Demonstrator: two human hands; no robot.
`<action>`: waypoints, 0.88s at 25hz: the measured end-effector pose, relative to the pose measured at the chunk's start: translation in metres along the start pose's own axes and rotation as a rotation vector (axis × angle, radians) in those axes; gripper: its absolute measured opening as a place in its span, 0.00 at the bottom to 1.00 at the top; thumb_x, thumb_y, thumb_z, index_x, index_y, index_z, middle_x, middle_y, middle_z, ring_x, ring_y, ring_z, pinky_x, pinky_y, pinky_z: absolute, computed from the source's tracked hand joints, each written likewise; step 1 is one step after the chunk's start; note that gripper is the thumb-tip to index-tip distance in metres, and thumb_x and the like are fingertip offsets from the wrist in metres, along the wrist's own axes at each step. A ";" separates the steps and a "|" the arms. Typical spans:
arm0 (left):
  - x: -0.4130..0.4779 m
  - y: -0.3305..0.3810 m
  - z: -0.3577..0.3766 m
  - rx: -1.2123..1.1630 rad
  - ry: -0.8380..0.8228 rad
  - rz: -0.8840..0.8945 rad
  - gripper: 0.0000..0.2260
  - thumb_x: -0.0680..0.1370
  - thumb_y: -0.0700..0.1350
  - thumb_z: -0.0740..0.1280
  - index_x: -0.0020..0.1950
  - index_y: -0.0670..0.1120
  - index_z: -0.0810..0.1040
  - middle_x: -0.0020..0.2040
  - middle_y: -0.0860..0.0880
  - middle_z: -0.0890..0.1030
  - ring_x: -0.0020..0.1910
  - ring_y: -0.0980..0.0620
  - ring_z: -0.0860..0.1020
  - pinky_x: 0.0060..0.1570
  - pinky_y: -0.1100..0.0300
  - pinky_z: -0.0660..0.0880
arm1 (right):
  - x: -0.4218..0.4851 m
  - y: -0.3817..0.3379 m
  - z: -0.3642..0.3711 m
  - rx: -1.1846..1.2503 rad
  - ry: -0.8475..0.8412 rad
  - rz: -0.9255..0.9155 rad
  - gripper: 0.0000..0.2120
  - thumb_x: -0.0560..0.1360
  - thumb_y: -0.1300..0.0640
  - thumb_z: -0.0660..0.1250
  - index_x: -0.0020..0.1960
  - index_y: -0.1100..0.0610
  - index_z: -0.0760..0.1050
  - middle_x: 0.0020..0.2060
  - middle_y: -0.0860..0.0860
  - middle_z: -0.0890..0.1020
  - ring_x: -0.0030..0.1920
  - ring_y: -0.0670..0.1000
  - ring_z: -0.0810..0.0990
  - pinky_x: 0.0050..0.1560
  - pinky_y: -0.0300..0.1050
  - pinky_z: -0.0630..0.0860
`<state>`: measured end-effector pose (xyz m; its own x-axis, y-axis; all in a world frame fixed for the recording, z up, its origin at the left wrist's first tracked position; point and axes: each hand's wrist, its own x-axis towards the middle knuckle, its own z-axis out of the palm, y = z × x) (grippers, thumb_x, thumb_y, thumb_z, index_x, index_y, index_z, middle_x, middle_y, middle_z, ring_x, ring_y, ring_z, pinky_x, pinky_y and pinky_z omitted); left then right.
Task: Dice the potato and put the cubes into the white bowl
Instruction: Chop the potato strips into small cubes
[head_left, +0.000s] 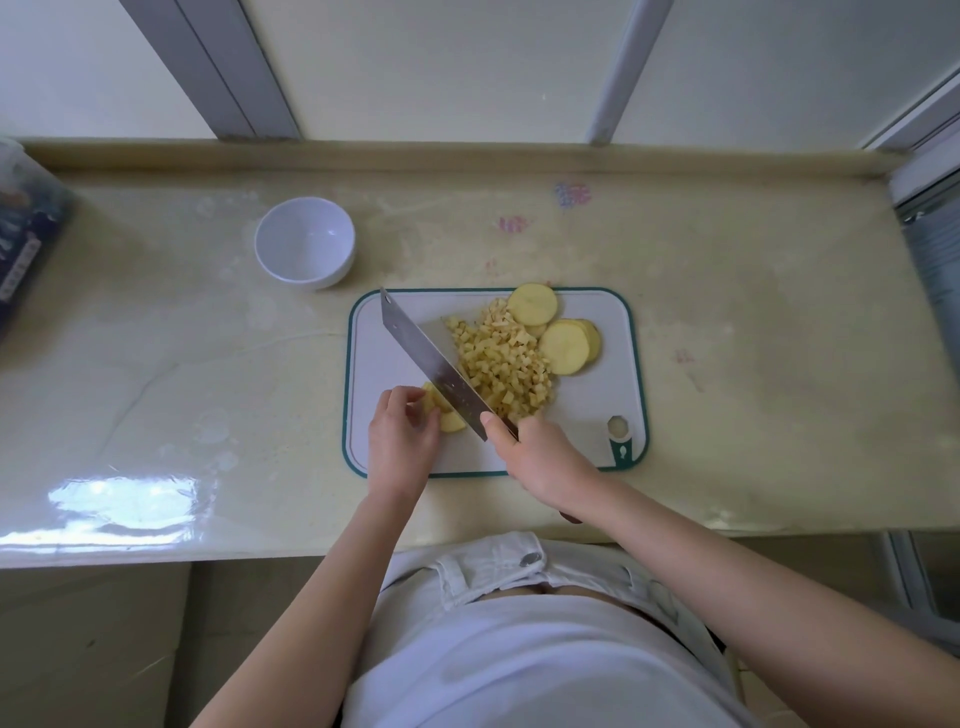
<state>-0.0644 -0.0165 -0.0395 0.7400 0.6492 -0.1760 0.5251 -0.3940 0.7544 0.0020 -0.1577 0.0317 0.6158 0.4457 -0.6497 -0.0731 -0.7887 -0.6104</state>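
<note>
Progress, head view only: roughly mid-task by my read, with the dicing well under way and no transfer started.

- Heap of small pale-yellow potato cubes (501, 364) sits mid-board on the white plastic cutting board with green rim (587, 405), just right of the blade.
- Uncut round potato slices: one lot at the board's far edge (532, 305), a second stack (569, 347) right of the heap and touching it.
- Left hand (402, 436): fingers curled, pinching a small yellow potato piece (444, 415) at the board's near-left.
- Right hand (540, 457): wrapped round the handle of the broad steel cleaver (431, 364), thumb at the blade's heel. The blade runs diagonally between the held piece and the heap. Can't tell whether the edge touches the board.
- Round white bowl (304, 244) stands on the pale glossy surface (208, 338) beyond the board's far-left corner, apart from it, with nothing inside.

Left to do: dice the held piece and both slice lots, then move all the cubes into the bowl.
</note>
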 end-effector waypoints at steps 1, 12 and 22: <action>-0.001 0.000 0.000 0.002 0.009 -0.022 0.06 0.75 0.40 0.67 0.52 0.42 0.76 0.48 0.50 0.74 0.43 0.53 0.74 0.43 0.68 0.65 | -0.002 0.000 0.000 -0.008 -0.006 0.004 0.25 0.81 0.42 0.52 0.32 0.58 0.63 0.27 0.53 0.68 0.26 0.52 0.65 0.35 0.46 0.65; 0.005 -0.002 0.003 0.030 0.000 -0.141 0.04 0.76 0.42 0.65 0.46 0.41 0.75 0.45 0.47 0.75 0.43 0.51 0.73 0.40 0.63 0.64 | -0.009 0.001 0.008 -0.156 0.008 0.007 0.26 0.81 0.43 0.53 0.30 0.57 0.63 0.26 0.51 0.68 0.26 0.51 0.66 0.29 0.45 0.61; 0.009 -0.003 0.004 0.001 0.015 -0.188 0.06 0.76 0.42 0.66 0.49 0.41 0.79 0.44 0.48 0.80 0.43 0.52 0.76 0.42 0.63 0.67 | -0.010 -0.006 0.015 -0.197 0.016 -0.025 0.28 0.82 0.42 0.51 0.28 0.57 0.60 0.25 0.51 0.65 0.25 0.51 0.63 0.27 0.44 0.59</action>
<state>-0.0577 -0.0117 -0.0460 0.6228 0.7208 -0.3042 0.6535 -0.2655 0.7088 -0.0159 -0.1507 0.0351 0.6277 0.4608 -0.6274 0.0960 -0.8456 -0.5250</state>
